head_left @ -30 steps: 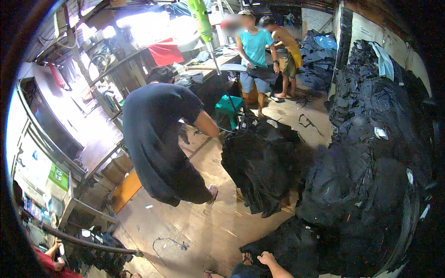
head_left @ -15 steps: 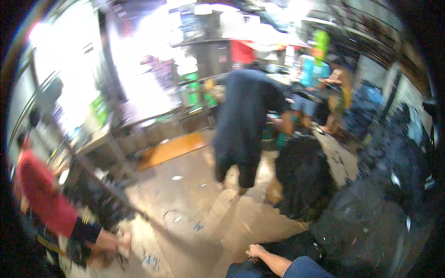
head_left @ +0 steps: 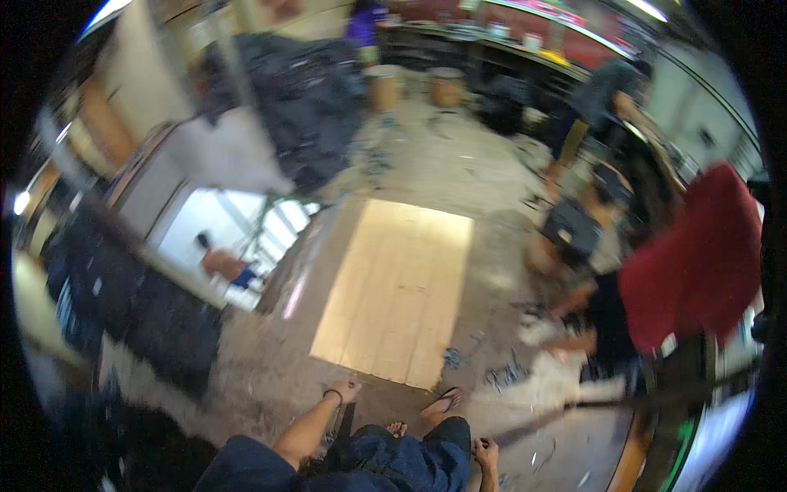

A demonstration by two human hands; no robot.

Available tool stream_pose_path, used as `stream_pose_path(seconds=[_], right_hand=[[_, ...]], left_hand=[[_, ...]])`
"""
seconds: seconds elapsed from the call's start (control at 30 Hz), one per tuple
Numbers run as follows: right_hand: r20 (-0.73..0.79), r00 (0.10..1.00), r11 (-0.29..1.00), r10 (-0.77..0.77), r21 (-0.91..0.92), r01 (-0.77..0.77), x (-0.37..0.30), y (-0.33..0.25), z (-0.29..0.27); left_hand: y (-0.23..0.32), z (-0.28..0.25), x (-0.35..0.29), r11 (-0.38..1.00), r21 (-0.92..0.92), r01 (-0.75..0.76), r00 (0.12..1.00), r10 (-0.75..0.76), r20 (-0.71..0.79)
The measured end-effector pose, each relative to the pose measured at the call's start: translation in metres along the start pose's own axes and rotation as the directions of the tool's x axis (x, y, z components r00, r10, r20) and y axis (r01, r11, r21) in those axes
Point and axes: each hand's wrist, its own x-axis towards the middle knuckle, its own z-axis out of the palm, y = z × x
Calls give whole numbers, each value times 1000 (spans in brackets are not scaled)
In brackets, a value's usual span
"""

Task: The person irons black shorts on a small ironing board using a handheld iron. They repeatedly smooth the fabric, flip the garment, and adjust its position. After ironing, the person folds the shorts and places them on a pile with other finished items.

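Note:
My left hand [head_left: 345, 388] hangs at my side above the concrete floor, fingers loosely apart and holding nothing; a dark band circles its wrist. Low by my hip, my right hand [head_left: 485, 453] has its fingers curled in with nothing visible in it. Between the hands are my legs in dark blue denim [head_left: 410, 459] and my sandalled feet [head_left: 443, 400]. A pale wooden board [head_left: 393, 287] lies flat on the floor just ahead of my feet. The picture is blurred by motion.
A person in a red top [head_left: 697, 254] crouches at the right beside scattered scraps. Another person [head_left: 607, 94] stands far right. Dark garments are heaped at the back [head_left: 303, 98] and stacked along the left [head_left: 123, 303]. A bright opening [head_left: 221, 238] lies left of the board.
The view has swung sharply round and down. The person bending over the dark garment heaps has left the centre; the wooden board, my legs and both hands now fill the lower middle.

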Motion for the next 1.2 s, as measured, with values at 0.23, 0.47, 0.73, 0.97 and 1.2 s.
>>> stream_pose_path(seconds=[0.23, 0.47, 0.73, 0.97, 1.2], right_hand=[[219, 971, 988, 94, -143, -64, 144, -153, -14], [418, 847, 652, -329, -547, 524, 328, -270, -41], [351, 862, 765, -366, -414, 493, 455, -496, 25], [278, 939, 832, -200, -458, 313, 483, -628, 60], [156, 967, 894, 200, -433, -115, 534, -691, 83]], left_hand=[[-76, 72, -26, 920, -168, 353, 933, -333, 140], [20, 82, -17, 723, -510, 465, 878, -448, 166], [124, -41, 163, 754, -562, 341, 929, -363, 76], [257, -272, 379, 812, -387, 438, 886, -463, 32], [505, -538, 590, 943, -287, -169, 958, 88, -273]])
